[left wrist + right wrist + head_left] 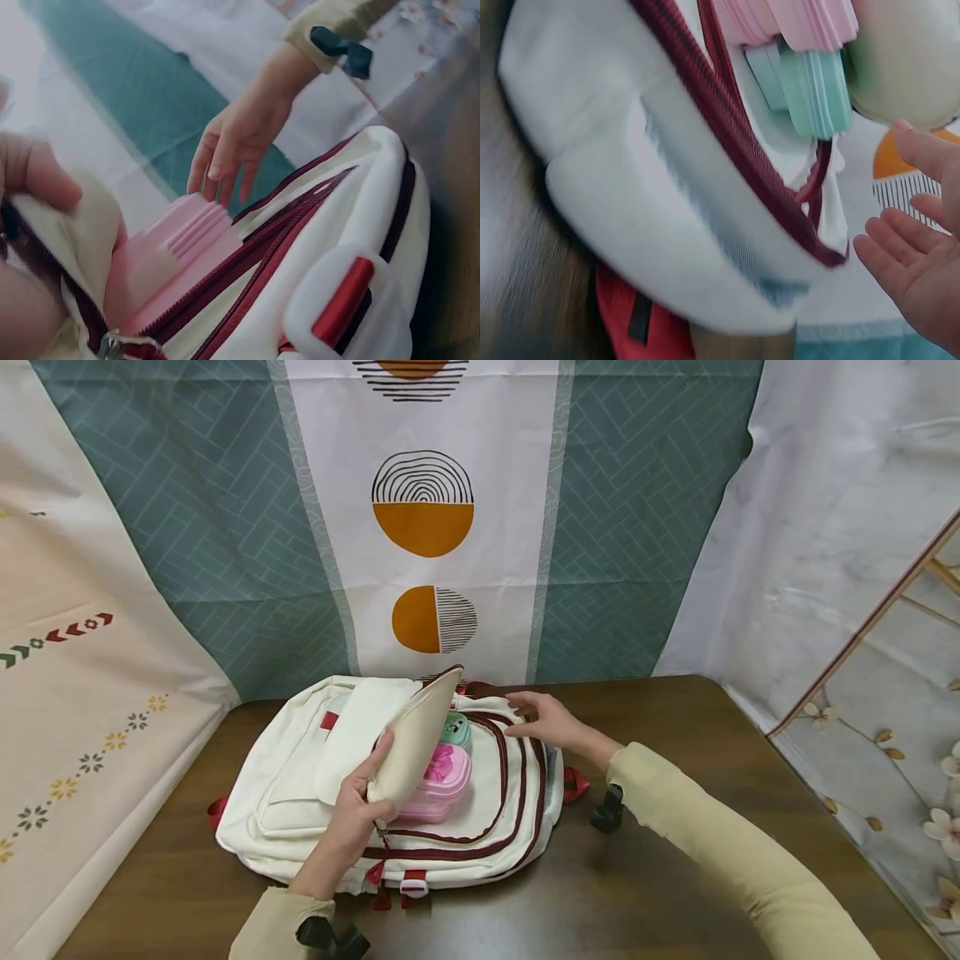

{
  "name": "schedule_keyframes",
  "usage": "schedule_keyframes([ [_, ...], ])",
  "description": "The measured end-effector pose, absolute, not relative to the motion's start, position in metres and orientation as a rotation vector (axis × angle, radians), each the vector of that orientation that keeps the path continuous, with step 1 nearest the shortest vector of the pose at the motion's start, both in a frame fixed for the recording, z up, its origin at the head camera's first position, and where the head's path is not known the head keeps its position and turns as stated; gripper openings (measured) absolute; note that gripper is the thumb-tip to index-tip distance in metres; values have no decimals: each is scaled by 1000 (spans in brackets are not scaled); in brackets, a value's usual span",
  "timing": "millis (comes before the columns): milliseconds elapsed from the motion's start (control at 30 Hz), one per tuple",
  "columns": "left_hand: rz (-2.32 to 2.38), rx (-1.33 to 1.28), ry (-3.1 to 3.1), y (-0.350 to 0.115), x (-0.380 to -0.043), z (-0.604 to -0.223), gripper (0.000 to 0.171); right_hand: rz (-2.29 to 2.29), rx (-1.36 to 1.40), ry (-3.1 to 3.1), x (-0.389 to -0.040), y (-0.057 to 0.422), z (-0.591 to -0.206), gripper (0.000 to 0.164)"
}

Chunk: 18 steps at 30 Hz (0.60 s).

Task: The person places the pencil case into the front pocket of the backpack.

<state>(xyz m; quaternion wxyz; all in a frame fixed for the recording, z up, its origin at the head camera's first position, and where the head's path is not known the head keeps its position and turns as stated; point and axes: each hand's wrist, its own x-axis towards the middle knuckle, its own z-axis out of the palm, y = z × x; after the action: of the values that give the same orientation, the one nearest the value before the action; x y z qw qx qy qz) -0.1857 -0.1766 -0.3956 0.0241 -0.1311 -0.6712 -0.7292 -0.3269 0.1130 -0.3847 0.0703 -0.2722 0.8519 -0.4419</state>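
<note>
A white backpack [300,793] with dark red zips lies flat on the table. My left hand [355,814] grips the edge of its unzipped front flap [420,735] and holds it raised; the thumb shows at the zip in the left wrist view. Beneath the flap, a pink box [448,774] and a mint green box [455,731] lie side by side in the opening. My right hand [551,722] is over the bag's right end, fingers loosely spread, holding nothing. From the right wrist view, that hand [922,255] is apart from the green box [814,94].
The dark wooden table [600,893] extends in front and to the right. Patterned cloth [637,527] hangs behind it. Red straps [576,784] stick out at the bag's ends, and a white buckle [414,885] lies at its near side.
</note>
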Motion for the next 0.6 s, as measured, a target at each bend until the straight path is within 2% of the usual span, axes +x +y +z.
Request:
schedule_keyframes([
  [167, -1892, -379, -2247, -165, -181, -390, 88, -1331, -794, 2586, -324, 140, -382, 60],
  [367, -1539, -531, -2335, -150, -171, -385, 83, -1334, -805, 2626, -317, 160, -381, 59],
  [600, -1189, -680, -2340, -141, -174, -400, 88, -1319, -830, 2651, -308, 173, -386, 59],
])
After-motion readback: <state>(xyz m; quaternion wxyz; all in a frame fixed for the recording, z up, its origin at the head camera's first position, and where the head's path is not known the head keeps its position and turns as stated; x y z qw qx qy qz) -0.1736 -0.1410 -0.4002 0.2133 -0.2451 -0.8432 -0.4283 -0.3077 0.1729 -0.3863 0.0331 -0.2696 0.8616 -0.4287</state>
